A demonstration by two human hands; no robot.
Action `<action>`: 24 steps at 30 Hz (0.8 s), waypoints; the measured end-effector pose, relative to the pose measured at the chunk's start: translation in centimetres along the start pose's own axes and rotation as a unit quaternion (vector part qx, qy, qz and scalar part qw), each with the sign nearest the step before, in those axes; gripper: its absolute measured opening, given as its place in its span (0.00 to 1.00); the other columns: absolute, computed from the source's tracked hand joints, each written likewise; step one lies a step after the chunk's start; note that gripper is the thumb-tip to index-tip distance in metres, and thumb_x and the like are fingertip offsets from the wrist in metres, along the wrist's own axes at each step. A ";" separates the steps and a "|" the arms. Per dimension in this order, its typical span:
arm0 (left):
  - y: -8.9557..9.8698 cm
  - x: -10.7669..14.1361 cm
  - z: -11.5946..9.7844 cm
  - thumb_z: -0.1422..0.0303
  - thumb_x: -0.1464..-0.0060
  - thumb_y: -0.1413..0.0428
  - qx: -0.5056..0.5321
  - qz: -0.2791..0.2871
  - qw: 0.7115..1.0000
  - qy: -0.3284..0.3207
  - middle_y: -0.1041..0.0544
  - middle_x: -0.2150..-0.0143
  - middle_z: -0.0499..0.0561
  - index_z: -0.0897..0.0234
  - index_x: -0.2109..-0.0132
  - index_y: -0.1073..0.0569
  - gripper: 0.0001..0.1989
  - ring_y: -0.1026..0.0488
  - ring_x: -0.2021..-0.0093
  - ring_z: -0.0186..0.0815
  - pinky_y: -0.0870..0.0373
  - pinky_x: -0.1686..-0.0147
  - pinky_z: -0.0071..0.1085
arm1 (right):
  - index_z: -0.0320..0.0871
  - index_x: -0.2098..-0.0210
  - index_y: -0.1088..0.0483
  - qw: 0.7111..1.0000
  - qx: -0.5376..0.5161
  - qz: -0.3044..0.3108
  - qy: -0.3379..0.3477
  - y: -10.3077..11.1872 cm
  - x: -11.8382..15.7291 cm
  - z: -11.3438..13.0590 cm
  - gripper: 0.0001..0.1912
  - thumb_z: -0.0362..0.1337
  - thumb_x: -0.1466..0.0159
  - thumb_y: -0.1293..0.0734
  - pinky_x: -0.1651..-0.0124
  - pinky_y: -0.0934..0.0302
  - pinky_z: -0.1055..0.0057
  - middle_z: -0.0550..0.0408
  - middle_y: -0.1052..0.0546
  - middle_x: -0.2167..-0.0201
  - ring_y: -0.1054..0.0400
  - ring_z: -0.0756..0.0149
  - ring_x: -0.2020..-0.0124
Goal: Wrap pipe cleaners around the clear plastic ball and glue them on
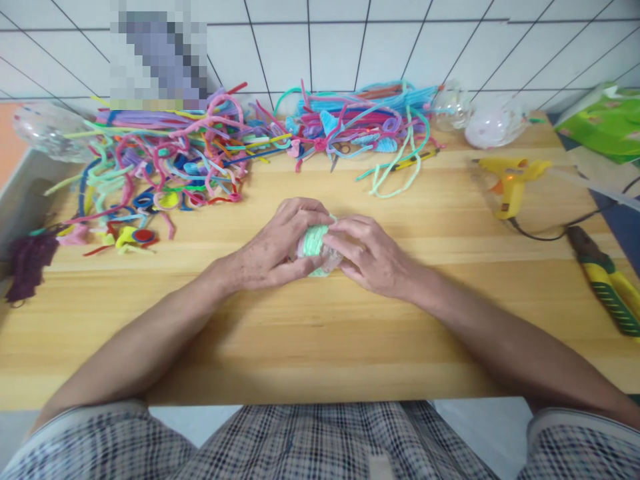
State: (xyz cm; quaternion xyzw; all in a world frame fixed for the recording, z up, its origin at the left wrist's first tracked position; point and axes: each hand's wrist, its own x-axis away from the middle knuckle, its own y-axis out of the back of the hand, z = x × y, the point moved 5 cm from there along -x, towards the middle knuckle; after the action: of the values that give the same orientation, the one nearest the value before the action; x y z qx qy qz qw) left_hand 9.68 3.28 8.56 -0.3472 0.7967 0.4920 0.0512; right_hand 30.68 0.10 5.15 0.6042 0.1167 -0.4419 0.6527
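A small rounded object wrapped in mint-green strands [316, 241], with a clear, shiny part on its right side, is held between both hands above the middle of the wooden table. My left hand [283, 247] curves round its left side, fingers over the top and thumb along the near side. From the right, my right hand [373, 257] has its bent fingertips pressed on the green strands and the clear part. The fingers hide much of the object.
Colourful fuzzy stems [165, 150] are heaped along the back left of the table [310, 347], more [360, 120] at back centre. Clear balls [493, 123] stand behind. A yellow glue gun [513, 183] with a cable and green-yellow pliers [603, 280] lie right.
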 end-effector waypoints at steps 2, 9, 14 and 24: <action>0.1 0.0 0.0 0.56 0.24 0.43 0.010 0.004 1.000 0.005 0.25 0.34 0.63 0.57 0.29 0.33 0.23 0.27 0.31 0.54 0.28 0.30 0.59 | 0.57 0.21 0.42 1.000 -0.001 0.004 -0.003 0.0 0.0 0.0 0.38 0.31 0.25 0.28 0.29 0.23 0.41 0.45 0.23 0.33 0.25 0.49 0.30; 0.7 -0.2 -0.1 0.57 0.23 0.41 0.035 0.025 0.999 0.018 0.27 0.31 0.63 0.56 0.27 0.34 0.24 0.30 0.27 0.53 0.29 0.26 0.57 | 0.54 0.22 0.41 1.000 0.015 0.014 0.009 0.1 -0.2 0.1 0.36 0.29 0.25 0.29 0.29 0.22 0.42 0.44 0.24 0.34 0.25 0.49 0.30; 1.0 -0.2 -0.3 0.59 0.24 0.38 0.044 0.048 0.998 0.025 0.27 0.28 0.64 0.57 0.26 0.34 0.27 0.30 0.25 0.54 0.30 0.23 0.57 | 0.55 0.23 0.40 1.000 0.012 0.015 0.019 0.2 -0.3 0.1 0.34 0.29 0.24 0.31 0.32 0.19 0.42 0.45 0.25 0.34 0.25 0.50 0.30; 0.9 -0.1 -0.1 0.59 0.25 0.38 0.096 0.040 0.994 0.016 0.24 0.31 0.64 0.56 0.27 0.33 0.26 0.24 0.28 0.51 0.23 0.28 0.51 | 0.50 0.20 0.45 0.999 -0.039 0.021 0.018 0.7 -0.3 -0.2 0.39 0.31 0.26 0.29 0.33 0.20 0.44 0.39 0.24 0.33 0.24 0.49 0.30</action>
State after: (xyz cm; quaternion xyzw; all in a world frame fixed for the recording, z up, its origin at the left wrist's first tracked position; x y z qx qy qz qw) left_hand 9.24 3.48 9.33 -0.3163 0.8544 0.4089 0.0520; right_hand 31.05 0.31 5.77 0.5887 0.1327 -0.4120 0.6827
